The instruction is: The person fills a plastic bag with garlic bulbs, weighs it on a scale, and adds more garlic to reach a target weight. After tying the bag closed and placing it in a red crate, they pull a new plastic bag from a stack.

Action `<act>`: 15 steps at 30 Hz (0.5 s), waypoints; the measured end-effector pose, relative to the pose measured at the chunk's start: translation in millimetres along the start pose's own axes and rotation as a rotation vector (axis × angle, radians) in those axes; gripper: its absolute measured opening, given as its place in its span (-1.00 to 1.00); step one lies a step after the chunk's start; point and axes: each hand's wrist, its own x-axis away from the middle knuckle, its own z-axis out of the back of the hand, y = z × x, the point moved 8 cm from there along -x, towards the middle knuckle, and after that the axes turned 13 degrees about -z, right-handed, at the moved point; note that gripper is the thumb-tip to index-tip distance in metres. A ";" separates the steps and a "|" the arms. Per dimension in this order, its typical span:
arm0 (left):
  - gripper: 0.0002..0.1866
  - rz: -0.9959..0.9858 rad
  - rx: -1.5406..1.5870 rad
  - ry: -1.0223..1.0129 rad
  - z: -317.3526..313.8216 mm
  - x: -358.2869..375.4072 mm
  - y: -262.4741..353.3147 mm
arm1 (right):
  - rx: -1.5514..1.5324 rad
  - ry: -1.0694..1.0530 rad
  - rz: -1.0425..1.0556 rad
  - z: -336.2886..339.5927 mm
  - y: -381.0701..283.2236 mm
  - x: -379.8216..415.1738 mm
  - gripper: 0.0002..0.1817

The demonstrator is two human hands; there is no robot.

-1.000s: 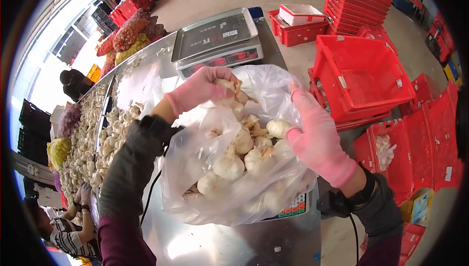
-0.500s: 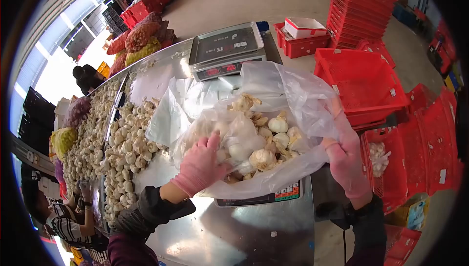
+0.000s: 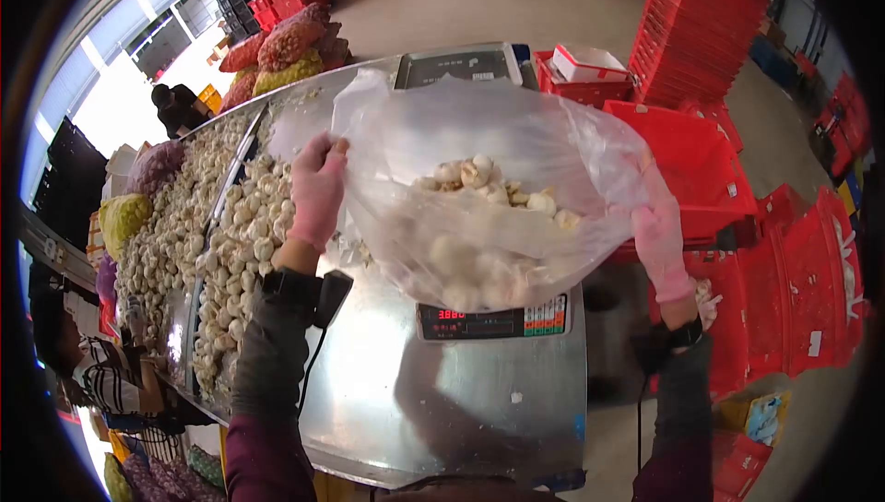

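A clear plastic bag [image 3: 387,225] with garlic bulbs [image 3: 479,175] inside is stretched between my two hands in the head view. My left hand [image 3: 318,188], in a pink glove, is closed on the bag's upper left edge. At the right side, my right hand [image 3: 659,230], gloved in pink too, has its fingers wrapped round the bag's other edge; plastic partly veils them. Under the bag stands a digital scale [image 3: 493,322] with lit red digits; its platform is hidden. A second scale [image 3: 458,65] sits behind the bag.
Loose garlic [image 3: 244,235] covers the left of the metal table [image 3: 369,401]. Red crates [image 3: 682,170] stand on the right, with a tall crate stack [image 3: 701,23] behind. Filled mesh sacks [image 3: 290,46] lie beyond the table. A co-worker in a striped shirt [image 3: 115,373] is at the left.
My left hand has moved up and left, from pressing on the bag's side to holding its edge. The bag is now spread wider and raised, covering part of the far scale.
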 end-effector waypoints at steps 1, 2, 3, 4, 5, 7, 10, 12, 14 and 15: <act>-0.89 -0.056 -0.005 -0.059 -8.2 -1.3 1.5 | 0.089 -0.021 0.035 -5.4 -5.4 -3.8 -0.23; -0.89 -0.117 -0.008 -0.120 -16.8 -1.9 3.8 | 0.092 -0.032 0.008 -9.7 -2.8 -8.8 -0.23; -0.89 -0.098 -0.012 -0.122 -20.2 -1.0 -0.6 | 0.220 -0.039 -0.051 -15.9 2.6 -17.8 -0.28; -0.87 -0.040 0.036 -0.166 -28.2 1.2 -8.7 | 0.348 -0.045 -0.106 -21.2 8.1 -22.8 -0.32; -0.84 0.020 0.086 -0.208 -36.1 3.0 -16.3 | 0.351 -0.054 -0.119 -26.5 7.1 -22.8 -0.32; -0.80 0.006 0.053 -0.236 -42.0 0.0 -24.4 | 0.407 -0.011 -0.070 -35.1 -2.5 -16.1 -0.38; -0.74 0.011 -0.010 -0.312 -48.2 6.9 -17.8 | 0.335 0.209 -0.103 -29.2 -27.2 0.8 -0.36; -0.72 0.030 -0.036 -0.358 -49.6 12.3 -10.3 | 0.280 0.310 -0.010 -16.8 -48.7 6.9 -0.41; -0.70 -0.004 0.004 -0.299 -44.5 8.0 -2.7 | 0.188 0.314 -0.004 -10.9 -75.0 18.8 -0.48; -0.68 -0.033 0.016 -0.263 -38.9 4.9 2.1 | 0.191 0.309 0.001 -8.0 -83.3 20.0 -0.48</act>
